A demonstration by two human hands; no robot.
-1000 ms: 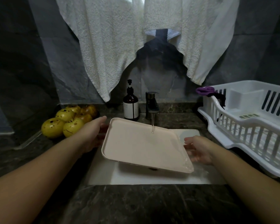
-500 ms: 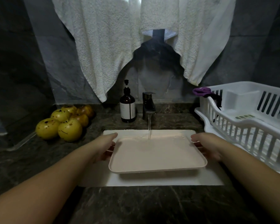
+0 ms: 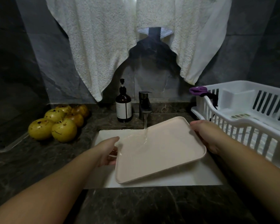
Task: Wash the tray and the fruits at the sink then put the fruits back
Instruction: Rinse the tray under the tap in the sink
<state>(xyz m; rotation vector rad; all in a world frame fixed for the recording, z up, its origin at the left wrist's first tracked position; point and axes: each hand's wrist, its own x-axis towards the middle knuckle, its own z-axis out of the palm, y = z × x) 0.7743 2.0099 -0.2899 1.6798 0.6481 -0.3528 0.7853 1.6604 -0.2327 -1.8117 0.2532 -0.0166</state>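
Note:
A pale pink rectangular tray (image 3: 165, 152) is held over the white sink (image 3: 103, 135), tilted so its left side is lower and its right side higher. Water from the dark faucet (image 3: 145, 105) runs onto the tray and flows toward its lower left edge. My left hand (image 3: 107, 151) grips the tray's left edge; my right hand (image 3: 204, 135) grips its right edge. Several yellow, brown-spotted fruits (image 3: 58, 122) lie in a pile on the dark counter to the left of the sink.
A brown pump bottle (image 3: 123, 107) stands left of the faucet. A white dish rack (image 3: 249, 117) with a purple cloth (image 3: 199, 91) on its rim fills the right counter. White towels (image 3: 113, 46) hang above. Dark stone counter (image 3: 144, 207) runs along the front.
The tray was tilted down to the right, then level, and now tilts down to the left. My right hand has risen and my left hand has dropped.

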